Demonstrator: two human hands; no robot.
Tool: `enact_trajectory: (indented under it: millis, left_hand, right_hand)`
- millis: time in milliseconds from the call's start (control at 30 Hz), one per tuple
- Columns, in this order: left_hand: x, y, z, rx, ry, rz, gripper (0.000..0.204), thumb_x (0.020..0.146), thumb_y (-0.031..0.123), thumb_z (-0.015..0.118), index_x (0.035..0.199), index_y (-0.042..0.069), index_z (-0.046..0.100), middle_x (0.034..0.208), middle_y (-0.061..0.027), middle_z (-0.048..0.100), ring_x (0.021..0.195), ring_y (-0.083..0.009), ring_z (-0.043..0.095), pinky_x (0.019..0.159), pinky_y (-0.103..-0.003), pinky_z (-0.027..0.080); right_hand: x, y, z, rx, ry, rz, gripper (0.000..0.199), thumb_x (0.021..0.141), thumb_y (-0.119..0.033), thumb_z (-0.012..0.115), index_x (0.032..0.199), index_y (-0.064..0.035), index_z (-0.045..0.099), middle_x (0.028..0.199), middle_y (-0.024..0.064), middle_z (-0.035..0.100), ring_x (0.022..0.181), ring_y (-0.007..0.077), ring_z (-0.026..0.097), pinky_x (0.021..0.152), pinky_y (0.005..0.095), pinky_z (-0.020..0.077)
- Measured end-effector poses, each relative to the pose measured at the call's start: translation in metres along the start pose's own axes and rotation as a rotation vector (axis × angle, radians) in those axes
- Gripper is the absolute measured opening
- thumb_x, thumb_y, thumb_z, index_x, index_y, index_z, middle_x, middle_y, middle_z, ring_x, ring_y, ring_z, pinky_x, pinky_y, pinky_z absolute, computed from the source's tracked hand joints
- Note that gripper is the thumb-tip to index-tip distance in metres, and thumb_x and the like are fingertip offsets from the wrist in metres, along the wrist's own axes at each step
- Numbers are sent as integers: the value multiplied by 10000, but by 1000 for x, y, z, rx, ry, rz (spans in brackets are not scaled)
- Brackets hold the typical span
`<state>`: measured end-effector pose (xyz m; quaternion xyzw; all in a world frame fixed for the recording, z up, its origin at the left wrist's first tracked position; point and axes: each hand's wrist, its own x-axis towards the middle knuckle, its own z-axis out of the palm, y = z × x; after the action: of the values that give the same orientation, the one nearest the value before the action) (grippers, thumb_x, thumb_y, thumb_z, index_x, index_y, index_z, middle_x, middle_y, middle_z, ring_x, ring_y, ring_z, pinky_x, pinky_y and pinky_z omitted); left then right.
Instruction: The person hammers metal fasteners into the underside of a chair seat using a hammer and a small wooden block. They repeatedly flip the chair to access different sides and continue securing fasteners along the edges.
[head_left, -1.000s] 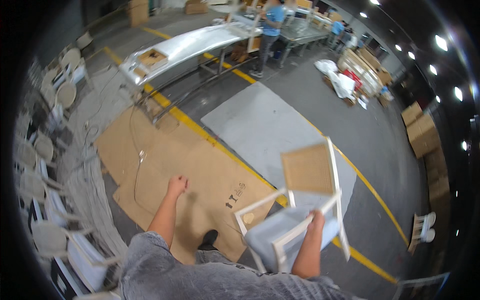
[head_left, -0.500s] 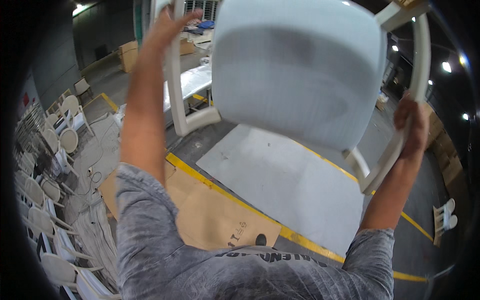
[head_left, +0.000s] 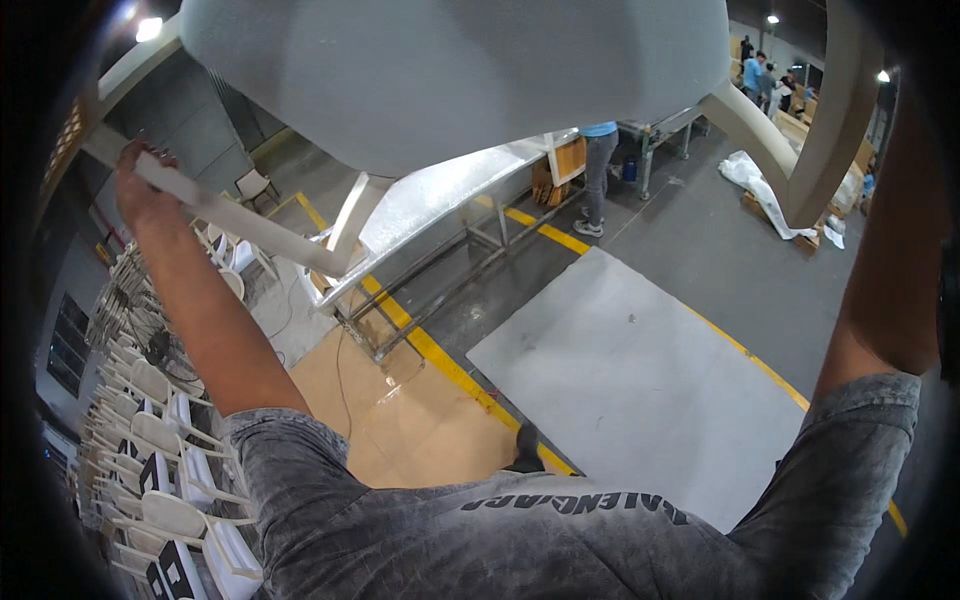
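A chair with a pale frame and a grey seat panel (head_left: pixel 480 80) is held up high, filling the upper part of the head view. My left hand (head_left: pixel 148 188) is closed around a frame rail on its left side, near a patch of woven cane (head_left: pixel 66 140). The chair's right frame leg (head_left: pixel 835 120) stands close to my raised right forearm (head_left: pixel 895 240). My right hand is out of sight past the dark upper right rim.
A silver-topped metal table (head_left: pixel 430 205) stands ahead, with a person in jeans (head_left: pixel 597 170) behind it. A grey sheet (head_left: pixel 630 370) and brown cardboard (head_left: pixel 400 430) cover the floor. Many chairs (head_left: pixel 165 430) crowd the left. White wrapping (head_left: pixel 755 190) lies far right.
The chair has swung and risen to the left and closer overhead, its cane part now at the left. My left hand moved left and down; my right hand left the picture.
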<state>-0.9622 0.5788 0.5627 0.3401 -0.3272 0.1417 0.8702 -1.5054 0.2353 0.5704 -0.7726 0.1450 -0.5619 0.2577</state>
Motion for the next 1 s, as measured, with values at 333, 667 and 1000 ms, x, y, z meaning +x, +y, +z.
enact_trajectory:
  millis: [333,667,1000]
  left_hand:
    - [25,-170,22,305,77,-71,193,855,96,781,882,0,615,753,-87,579,587,-183,548,550,-291,462]
    - [49,-451,-4,649,415,-83,186,848,101,767,877,-30,639,653,-85,576,472,-200,540,449,-313,423]
    - [102,-581,-30,1046,592,-188,164,879,195,677,948,50,644,892,-99,659,685,-191,608,577,-346,478]
  right_hand:
    - [169,213,211,5,-214,113,386,896,-199,743,1188,19,619,832,66,632,746,178,609,693,308,492]
    - [310,452,430,145,-343,248,369,882,-158,766,1187,12,648,888,113,699,852,259,684,797,360,556]
    - [444,629,696,919,-842,86,315,753,4,799,1002,2,607,732,82,594,517,153,551,439,343,446]
